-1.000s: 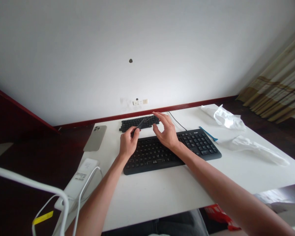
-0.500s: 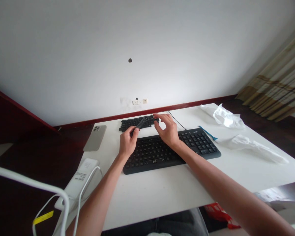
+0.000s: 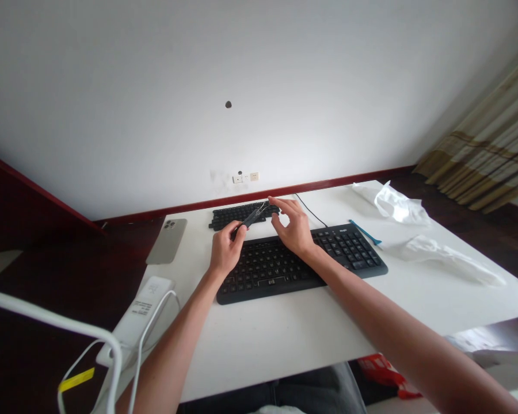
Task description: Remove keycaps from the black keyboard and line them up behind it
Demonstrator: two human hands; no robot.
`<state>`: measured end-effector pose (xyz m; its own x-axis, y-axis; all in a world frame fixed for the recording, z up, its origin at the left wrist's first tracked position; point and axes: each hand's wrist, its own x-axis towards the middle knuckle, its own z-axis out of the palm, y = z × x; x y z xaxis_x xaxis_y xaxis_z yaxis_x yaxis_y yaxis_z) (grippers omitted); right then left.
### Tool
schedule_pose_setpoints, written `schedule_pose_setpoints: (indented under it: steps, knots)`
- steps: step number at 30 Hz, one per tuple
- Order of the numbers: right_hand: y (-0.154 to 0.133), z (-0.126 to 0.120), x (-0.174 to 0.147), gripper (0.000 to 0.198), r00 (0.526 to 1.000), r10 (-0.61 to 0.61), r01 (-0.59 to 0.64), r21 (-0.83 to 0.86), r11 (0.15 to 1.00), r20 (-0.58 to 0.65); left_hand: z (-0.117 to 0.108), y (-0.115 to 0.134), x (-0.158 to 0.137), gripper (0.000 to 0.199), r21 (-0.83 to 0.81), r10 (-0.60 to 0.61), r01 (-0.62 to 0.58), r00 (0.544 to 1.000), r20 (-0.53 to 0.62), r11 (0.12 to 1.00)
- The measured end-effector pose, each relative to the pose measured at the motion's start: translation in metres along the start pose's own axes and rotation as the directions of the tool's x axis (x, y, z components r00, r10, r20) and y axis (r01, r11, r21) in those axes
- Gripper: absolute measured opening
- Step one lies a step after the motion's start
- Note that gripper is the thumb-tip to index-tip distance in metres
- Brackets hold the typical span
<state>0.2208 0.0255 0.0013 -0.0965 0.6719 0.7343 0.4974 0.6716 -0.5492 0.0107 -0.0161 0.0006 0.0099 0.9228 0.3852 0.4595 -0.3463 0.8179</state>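
Note:
My left hand point(image 3: 227, 247) is closed around the dark handle of a keycap puller point(image 3: 253, 217), whose thin wire prongs point away to the upper right. At the tip of the wires is the index finger of my right hand point(image 3: 294, 227); whether it touches them I cannot tell. That hand's thumb and index finger are apart, with nothing held between them. Under both hands lies a black keyboard point(image 3: 349, 250), with an exposed long slot where a space bar sits. Behind it, black keycaps point(image 3: 228, 217) are laid close together in rows, partly hidden by my hands.
On the white table point(image 3: 259, 339) a phone point(image 3: 167, 241) and a white power strip point(image 3: 142, 313) lie at left. A blue pry tool point(image 3: 365, 233) rests right of the keyboard, near crumpled clear plastic bags point(image 3: 399, 206). A black cable point(image 3: 311, 213) runs behind the keyboard.
The keycap puller has turned slightly in my left hand, and its wires show more clearly. My right hand stays almost in the same place.

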Motion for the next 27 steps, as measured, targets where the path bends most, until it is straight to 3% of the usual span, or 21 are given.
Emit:
schedule_pose_setpoints:
  steps: [16,22,27]
  knots:
    - [0.0006,0.001,-0.0004,0.046,0.999,0.047,-0.047,0.047,0.998,0.007,0.0001,-0.0008,0.0002,0.039,-0.026,-0.022,0.023,0.999,0.025,0.999]
    - [0.0002,-0.0016,0.006,0.028,0.95,0.31,-0.282,0.311,0.908,-0.041,-0.0011,-0.0005,-0.0007,0.038,0.087,0.033,-0.037,0.998,0.054,0.996]
    - [0.006,-0.0033,0.0086,0.03,0.925,0.379,-0.349,0.366,0.863,-0.012,-0.0016,-0.001,-0.0008,0.037,0.179,0.036,-0.047,0.997,0.061,0.983]
